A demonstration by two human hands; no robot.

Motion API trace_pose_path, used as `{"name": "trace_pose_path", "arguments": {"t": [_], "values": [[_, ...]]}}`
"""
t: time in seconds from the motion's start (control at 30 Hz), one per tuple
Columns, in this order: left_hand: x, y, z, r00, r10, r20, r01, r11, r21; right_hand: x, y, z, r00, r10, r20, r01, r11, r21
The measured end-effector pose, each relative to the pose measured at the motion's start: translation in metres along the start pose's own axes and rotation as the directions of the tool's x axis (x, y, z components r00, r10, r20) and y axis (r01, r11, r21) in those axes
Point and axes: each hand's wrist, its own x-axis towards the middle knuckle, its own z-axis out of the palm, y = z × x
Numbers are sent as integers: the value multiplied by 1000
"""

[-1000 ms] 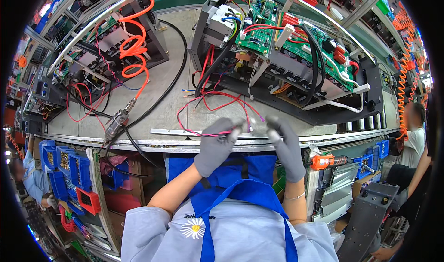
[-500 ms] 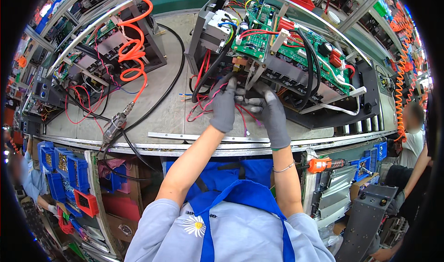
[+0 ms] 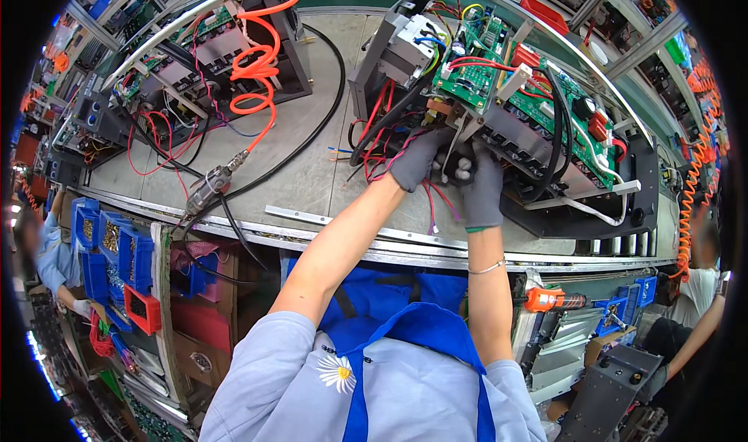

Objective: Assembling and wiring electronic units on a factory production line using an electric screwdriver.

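Both my hands, in grey gloves, reach into the near side of an open machine with green circuit boards (image 3: 470, 82). My left hand (image 3: 417, 161) is under the board's front corner, beside a pink twisted wire (image 3: 399, 155); its fingertips are hidden inside. My right hand (image 3: 483, 189) is close beside it, palm inward, fingers curled together below a metal bracket (image 3: 466, 126). What those fingers hold, if anything, does not show. Red and purple wires with small plugs (image 3: 434, 216) hang below the hands onto the bench. Black cables (image 3: 561, 134) loop over the machine's right part.
A second open machine (image 3: 210, 60) stands at the left. An orange coiled hose (image 3: 257, 68) leads to an air tool (image 3: 210, 186) on the bench. A metal strip (image 3: 296, 214) lies near the front edge. Blue bins (image 3: 117, 243) and an orange screwdriver (image 3: 545, 300) are below. Other people work at both sides.
The view has shifted, so the scene sits further right. My left hand has gone deeper under the board, and my right hand's fingers have curled in closer to it.
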Motion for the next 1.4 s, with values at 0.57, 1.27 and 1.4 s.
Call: {"name": "trace_pose_path", "arguments": {"t": [0.57,1.27,1.4], "values": [[-131,-21,-12,403,858,-317,-251,437,864,-145,-55,-137,628,-463,-625,402,881,-249],[-112,28,-103,806,557,-200,-143,511,847,-10,-160,120,104,-342,934,419,-836,-353],[-111,31,-84,847,506,-164,-111,469,876,-5,-164,129,208,-264,942,429,-841,-330]]}}
